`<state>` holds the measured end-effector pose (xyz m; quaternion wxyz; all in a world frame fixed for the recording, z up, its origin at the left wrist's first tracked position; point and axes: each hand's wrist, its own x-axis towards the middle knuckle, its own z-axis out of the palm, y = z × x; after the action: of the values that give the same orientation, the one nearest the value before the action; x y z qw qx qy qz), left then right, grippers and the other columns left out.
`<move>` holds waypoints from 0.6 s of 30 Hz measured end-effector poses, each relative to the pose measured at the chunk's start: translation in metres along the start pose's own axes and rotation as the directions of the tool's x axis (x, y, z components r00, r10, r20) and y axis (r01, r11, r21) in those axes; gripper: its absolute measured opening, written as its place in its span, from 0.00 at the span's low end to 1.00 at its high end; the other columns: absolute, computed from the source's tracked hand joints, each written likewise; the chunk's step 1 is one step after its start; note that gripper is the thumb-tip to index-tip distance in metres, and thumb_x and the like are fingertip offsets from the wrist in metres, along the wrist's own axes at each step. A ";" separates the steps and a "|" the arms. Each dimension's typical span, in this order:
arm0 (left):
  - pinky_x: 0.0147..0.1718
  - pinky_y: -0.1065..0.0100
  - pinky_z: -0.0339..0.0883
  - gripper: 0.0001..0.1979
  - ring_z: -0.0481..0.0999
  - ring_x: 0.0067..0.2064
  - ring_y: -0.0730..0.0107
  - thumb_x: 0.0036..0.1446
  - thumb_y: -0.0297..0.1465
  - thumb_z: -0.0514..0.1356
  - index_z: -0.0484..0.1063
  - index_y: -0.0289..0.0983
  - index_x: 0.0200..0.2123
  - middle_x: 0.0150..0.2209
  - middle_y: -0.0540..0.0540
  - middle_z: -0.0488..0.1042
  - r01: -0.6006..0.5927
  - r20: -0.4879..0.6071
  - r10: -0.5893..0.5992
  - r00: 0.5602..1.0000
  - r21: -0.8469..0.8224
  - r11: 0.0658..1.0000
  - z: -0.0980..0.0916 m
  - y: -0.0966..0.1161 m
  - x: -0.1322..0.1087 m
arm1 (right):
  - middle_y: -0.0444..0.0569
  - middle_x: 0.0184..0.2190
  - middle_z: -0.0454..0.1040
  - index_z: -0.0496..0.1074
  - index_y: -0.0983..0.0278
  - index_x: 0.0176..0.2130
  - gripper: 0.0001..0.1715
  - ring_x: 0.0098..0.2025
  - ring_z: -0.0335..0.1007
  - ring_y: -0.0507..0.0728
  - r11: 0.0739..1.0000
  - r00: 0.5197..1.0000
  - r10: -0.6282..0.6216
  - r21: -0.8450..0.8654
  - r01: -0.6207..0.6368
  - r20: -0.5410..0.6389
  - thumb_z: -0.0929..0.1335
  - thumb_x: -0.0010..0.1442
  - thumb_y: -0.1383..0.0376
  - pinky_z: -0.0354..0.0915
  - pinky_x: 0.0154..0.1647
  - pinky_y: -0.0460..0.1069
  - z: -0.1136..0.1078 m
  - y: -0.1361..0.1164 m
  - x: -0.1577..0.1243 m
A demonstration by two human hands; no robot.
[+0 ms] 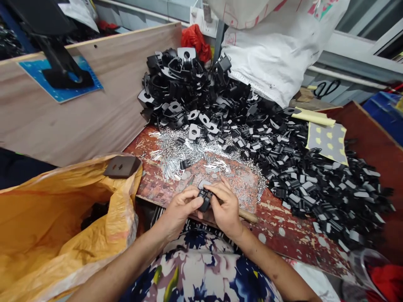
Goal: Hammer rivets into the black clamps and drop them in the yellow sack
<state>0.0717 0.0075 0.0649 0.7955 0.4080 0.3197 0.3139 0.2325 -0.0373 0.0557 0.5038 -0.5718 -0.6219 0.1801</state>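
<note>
A small black plastic clip part (205,199) is held between both hands above the table's front edge. My left hand (184,205) is closed on its left side, with the thumb on top. The fingers of my right hand (226,205) pinch its right and upper side. Just beyond the hands, loose silver metal pins (201,147) lie scattered in a heap. A wooden handle (248,215) sticks out from beside my right hand; the rest of that tool is hidden.
Black plastic parts are heaped at the back (176,84) and right (315,193) of the worn red table (157,184). A wooden board (119,96) walls the left. An orange sack (122,209) gapes at the left, a dark block (122,167) on its rim. Scissors (327,88) lie far right.
</note>
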 end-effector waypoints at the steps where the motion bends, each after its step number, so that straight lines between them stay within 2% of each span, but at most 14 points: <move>1: 0.27 0.72 0.70 0.17 0.69 0.31 0.75 0.53 0.43 0.72 0.79 0.35 0.28 0.37 0.48 0.66 0.006 -0.010 -0.007 1.000 -0.008 1.000 0.000 0.001 0.000 | 0.44 0.36 0.81 0.81 0.55 0.45 0.16 0.39 0.77 0.55 0.999 0.999 0.046 0.029 -0.046 0.005 0.65 0.66 0.69 0.54 0.70 0.67 0.001 0.000 0.001; 4: 0.27 0.72 0.70 0.17 0.68 0.31 0.74 0.50 0.44 0.73 0.80 0.35 0.28 0.34 0.49 0.66 0.034 -0.040 -0.035 0.999 -0.038 0.999 -0.002 0.005 0.001 | 0.45 0.36 0.82 0.81 0.56 0.43 0.14 0.39 0.77 0.56 0.990 0.992 0.123 0.065 -0.123 0.018 0.67 0.65 0.68 0.56 0.69 0.65 0.005 0.001 0.002; 7: 0.27 0.72 0.69 0.17 0.67 0.30 0.74 0.50 0.43 0.73 0.80 0.35 0.29 0.34 0.48 0.68 0.055 -0.058 -0.058 0.997 -0.058 0.997 -0.004 0.005 0.001 | 0.45 0.35 0.82 0.82 0.56 0.42 0.14 0.39 0.77 0.56 0.993 0.993 0.112 0.043 -0.113 0.027 0.66 0.64 0.68 0.54 0.70 0.66 0.008 0.002 0.001; 12: 0.27 0.72 0.68 0.14 0.68 0.29 0.75 0.53 0.42 0.72 0.81 0.36 0.31 0.32 0.49 0.68 0.043 -0.042 -0.045 0.998 -0.043 0.998 -0.004 -0.001 0.000 | 0.46 0.36 0.82 0.82 0.56 0.43 0.14 0.38 0.77 0.56 0.985 0.986 0.168 0.043 -0.168 -0.002 0.67 0.65 0.67 0.58 0.68 0.64 0.012 0.008 -0.001; 18: 0.27 0.73 0.68 0.16 0.70 0.28 0.76 0.55 0.43 0.71 0.80 0.35 0.32 0.34 0.49 0.68 0.038 -0.031 -0.039 0.999 -0.035 0.999 -0.006 -0.007 -0.001 | 0.44 0.36 0.81 0.81 0.54 0.48 0.18 0.39 0.76 0.56 1.000 1.000 0.022 0.006 -0.022 0.021 0.65 0.66 0.68 0.54 0.70 0.67 0.008 0.001 -0.003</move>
<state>0.0681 0.0069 0.0565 0.8030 0.3831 0.3348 0.3103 0.2258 -0.0371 0.0507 0.4972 -0.5750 -0.6203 0.1936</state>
